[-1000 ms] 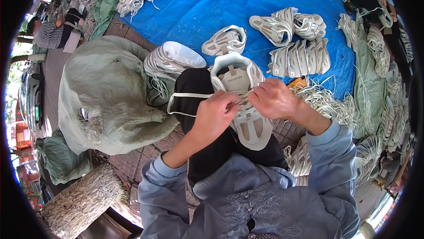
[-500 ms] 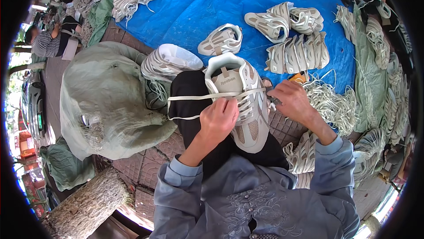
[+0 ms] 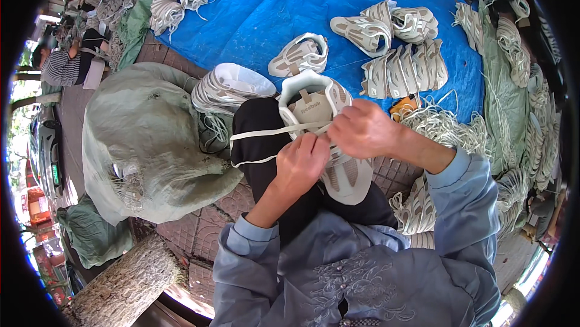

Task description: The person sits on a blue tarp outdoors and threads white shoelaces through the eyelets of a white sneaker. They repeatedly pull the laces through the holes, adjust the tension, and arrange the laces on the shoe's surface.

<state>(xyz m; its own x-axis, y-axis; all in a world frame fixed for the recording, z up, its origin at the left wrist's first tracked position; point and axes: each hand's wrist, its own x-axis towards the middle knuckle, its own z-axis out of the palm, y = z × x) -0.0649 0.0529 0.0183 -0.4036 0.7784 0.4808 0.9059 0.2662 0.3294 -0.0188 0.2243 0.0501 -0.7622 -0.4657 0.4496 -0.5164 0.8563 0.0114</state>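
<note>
A beige and white sneaker upper (image 3: 348,183) rests across my knees, its toe toward me and its collar facing away. My left hand (image 3: 300,165) is closed in a pinch on the flat white shoelace (image 3: 261,134) at the upper's lacing rows. One loop of that lace hangs left over my black-trousered knee. Beside it, my right hand (image 3: 365,129) is also closed at the eyelets, its fingertips meeting those of the left. The lace between the fingers is mostly hidden, and the right hand covers the upper's right side.
On the blue tarp (image 3: 266,7) lie more uppers, including a nested row (image 3: 406,70). A tangled heap of white laces (image 3: 450,137) is at the right. A nested stack of uppers (image 3: 226,88) leans by a grey-green sack (image 3: 160,140) at the left. A stone post (image 3: 124,282) stands lower left.
My right hand has moved left from beyond the upper's right edge to meet my left hand over the lacing. The left hand has barely shifted.
</note>
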